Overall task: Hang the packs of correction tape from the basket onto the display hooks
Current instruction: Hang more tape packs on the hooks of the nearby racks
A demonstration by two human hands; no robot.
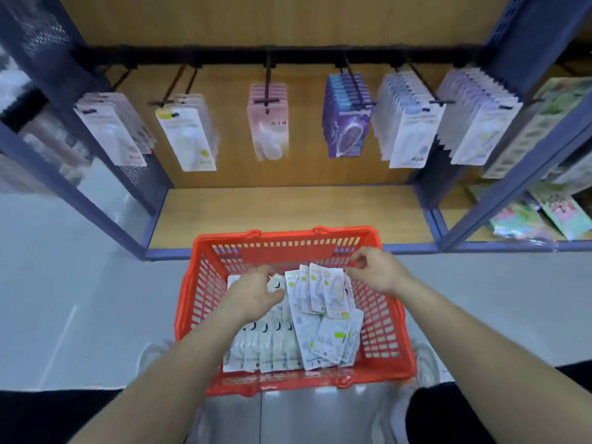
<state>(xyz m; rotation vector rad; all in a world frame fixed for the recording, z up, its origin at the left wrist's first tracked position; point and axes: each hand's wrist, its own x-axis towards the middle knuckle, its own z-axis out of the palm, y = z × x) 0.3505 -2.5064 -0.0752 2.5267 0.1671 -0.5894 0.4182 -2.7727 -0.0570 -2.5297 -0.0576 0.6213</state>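
Observation:
A red plastic basket (198,283) stands on the floor in front of the shelf, holding several white packs of correction tape (307,334). My left hand (253,296) reaches into the basket's left half with curled fingers pinching a pack near its top. My right hand (374,270) is over the basket's far right part, fingers curled at the top edge of a fanned bunch of packs with green dots (320,291). Above, black display hooks (267,75) on a dark rail carry rows of hanging packs.
The hooks hold white, pink (269,123) and purple (346,120) packs from left to right. A bare wooden shelf board (288,216) lies below them. Blue metal uprights (80,200) frame the bay. Colourful packets (544,213) lie on the neighbouring shelf at right. Grey floor surrounds the basket.

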